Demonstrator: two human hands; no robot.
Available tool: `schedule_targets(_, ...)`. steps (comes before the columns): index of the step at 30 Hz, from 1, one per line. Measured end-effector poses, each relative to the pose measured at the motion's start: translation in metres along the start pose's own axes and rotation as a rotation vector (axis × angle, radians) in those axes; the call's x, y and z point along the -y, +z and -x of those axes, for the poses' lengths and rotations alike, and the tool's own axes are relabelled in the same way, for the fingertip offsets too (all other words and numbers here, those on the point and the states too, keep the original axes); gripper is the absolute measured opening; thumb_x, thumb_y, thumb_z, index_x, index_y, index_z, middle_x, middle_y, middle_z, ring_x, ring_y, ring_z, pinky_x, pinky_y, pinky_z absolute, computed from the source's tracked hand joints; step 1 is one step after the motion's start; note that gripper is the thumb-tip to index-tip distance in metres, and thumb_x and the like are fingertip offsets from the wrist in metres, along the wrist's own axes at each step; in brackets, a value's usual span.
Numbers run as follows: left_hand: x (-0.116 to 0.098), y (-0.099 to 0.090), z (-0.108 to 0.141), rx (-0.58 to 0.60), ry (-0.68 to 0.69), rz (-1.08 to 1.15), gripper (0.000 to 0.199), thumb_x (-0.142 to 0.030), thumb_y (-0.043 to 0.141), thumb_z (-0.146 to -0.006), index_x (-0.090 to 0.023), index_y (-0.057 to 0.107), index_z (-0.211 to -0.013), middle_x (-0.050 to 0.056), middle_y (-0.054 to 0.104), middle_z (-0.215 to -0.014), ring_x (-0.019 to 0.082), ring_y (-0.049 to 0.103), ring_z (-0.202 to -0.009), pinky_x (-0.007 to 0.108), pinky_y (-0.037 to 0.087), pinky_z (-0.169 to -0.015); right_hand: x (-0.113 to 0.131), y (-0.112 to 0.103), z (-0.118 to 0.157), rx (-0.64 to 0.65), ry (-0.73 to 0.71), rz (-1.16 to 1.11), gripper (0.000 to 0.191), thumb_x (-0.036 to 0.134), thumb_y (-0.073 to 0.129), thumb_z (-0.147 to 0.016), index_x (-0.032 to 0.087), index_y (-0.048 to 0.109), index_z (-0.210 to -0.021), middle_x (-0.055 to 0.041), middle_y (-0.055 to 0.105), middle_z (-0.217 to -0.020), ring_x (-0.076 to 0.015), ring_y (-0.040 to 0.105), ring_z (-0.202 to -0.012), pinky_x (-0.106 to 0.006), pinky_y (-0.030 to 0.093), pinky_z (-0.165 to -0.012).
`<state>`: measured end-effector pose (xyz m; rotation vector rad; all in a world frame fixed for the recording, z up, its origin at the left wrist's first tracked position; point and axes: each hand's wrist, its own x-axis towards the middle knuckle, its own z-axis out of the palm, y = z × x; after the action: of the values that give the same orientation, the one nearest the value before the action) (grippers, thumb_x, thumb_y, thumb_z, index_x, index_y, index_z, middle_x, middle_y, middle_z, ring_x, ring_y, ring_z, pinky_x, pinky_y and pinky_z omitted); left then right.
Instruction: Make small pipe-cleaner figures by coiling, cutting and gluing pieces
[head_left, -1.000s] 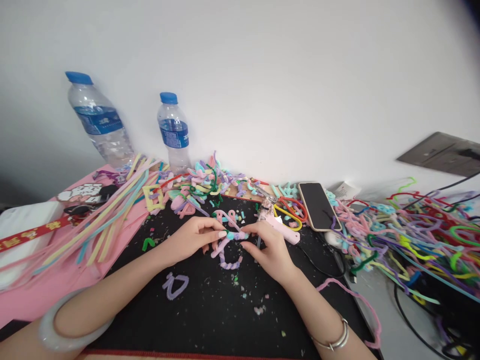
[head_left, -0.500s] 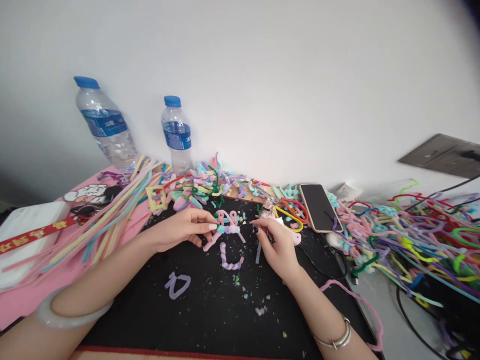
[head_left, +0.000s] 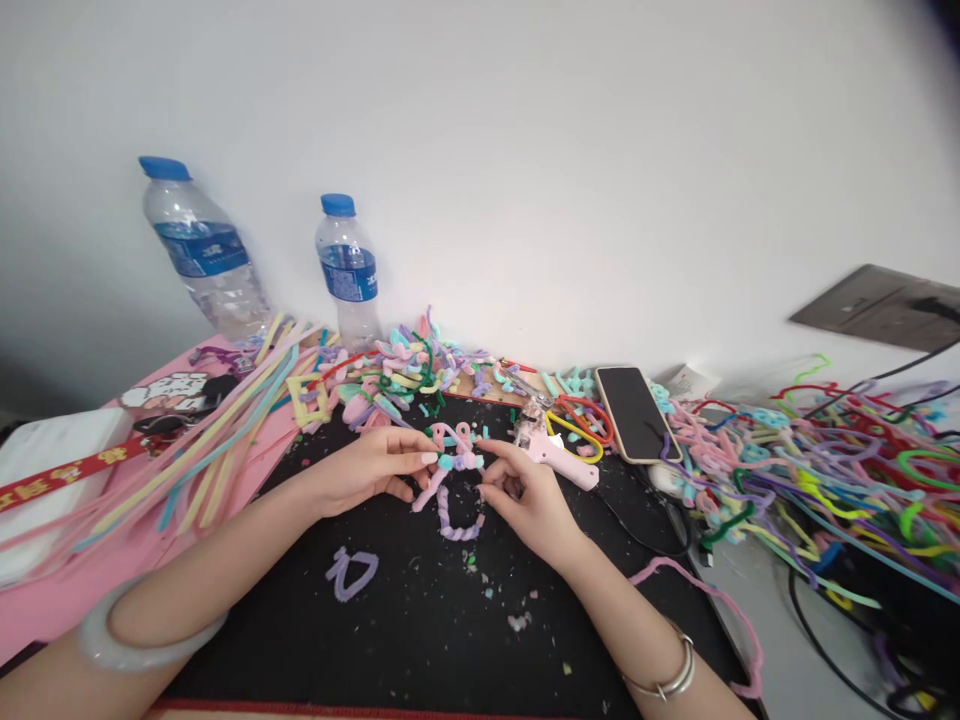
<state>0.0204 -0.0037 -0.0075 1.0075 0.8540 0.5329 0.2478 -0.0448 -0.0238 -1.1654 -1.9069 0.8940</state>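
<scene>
My left hand (head_left: 375, 468) pinches the left side of a small pink pipe-cleaner bow (head_left: 454, 440) with teal and lilac bits across its middle. At the bow's right end, my right hand (head_left: 531, 495) has its thumb and fingertips closed together; its fingers touch or nearly touch that end. A twisted lilac-and-pink pipe-cleaner curve (head_left: 457, 532) hangs or lies just below the bow; I cannot tell whether they are joined. On the black mat (head_left: 420, 640) lies a lilac pipe-cleaner loop (head_left: 354, 576).
A pink glue gun (head_left: 562, 462), yellow-and-red-handled scissors (head_left: 581, 432) and a phone (head_left: 636, 412) lie beyond my right hand. Pipe-cleaner pieces (head_left: 420, 365) heap along the wall. Two water bottles (head_left: 349, 270) stand at back left. Long pipe cleaners (head_left: 217, 440) cover the left; a tangle (head_left: 810, 470) fills the right.
My right hand has moved left from beside the bow to its right end, uncovering the glue gun. My left hand stays on the bow. The whole view has shifted slightly.
</scene>
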Motion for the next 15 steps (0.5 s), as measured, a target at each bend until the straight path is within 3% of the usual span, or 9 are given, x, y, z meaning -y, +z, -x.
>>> schedule_targets(3,-0.001,-0.004,-0.001,-0.038,0.017,0.068,0.016,-0.028,0.071,-0.077,-0.014,0.065,-0.083,-0.001,0.059,-0.070,0.010,0.058,-0.063,0.019,0.053,-0.057,0.001,-0.004,0.000,-0.036,-0.034,0.115,0.013,0.017,0.052,-0.085,0.019,0.063,-0.093,0.0014,0.060,-0.066,-0.0112,0.053,-0.057,-0.023,0.041,-0.056)
schedule_targets(5,-0.001,-0.007,-0.001,-0.050,0.043,0.107,0.015,-0.027,0.071,-0.077,-0.014,0.065,-0.082,0.000,0.060,-0.069,0.010,0.058,-0.062,0.019,0.052,-0.056,0.003,-0.007,0.000,-0.076,-0.057,0.184,0.014,0.018,0.049,-0.087,0.018,0.063,-0.083,0.0003,0.061,-0.066,-0.0121,0.055,-0.059,-0.023,0.042,-0.058)
schedule_targets(11,-0.002,-0.012,-0.003,-0.148,0.128,0.318,0.008,-0.016,0.071,-0.075,-0.013,0.065,-0.079,0.002,0.063,-0.070,0.011,0.061,-0.061,0.018,0.053,-0.055,-0.003,-0.012,-0.002,-0.321,-0.027,0.310,0.016,0.018,0.048,-0.088,0.019,0.059,-0.076,-0.0001,0.060,-0.065,-0.0137,0.054,-0.059,-0.025,0.042,-0.058)
schedule_targets(15,-0.003,-0.016,-0.004,-0.183,0.190,0.451,0.008,-0.008,0.068,-0.076,-0.015,0.064,-0.076,0.000,0.064,-0.071,0.010,0.060,-0.059,0.018,0.054,-0.054,-0.007,-0.015,-0.004,-0.376,-0.057,0.389,0.013,0.017,0.047,-0.087,0.019,0.060,-0.084,-0.0033,0.062,-0.075,-0.0168,0.055,-0.069,-0.029,0.045,-0.065)
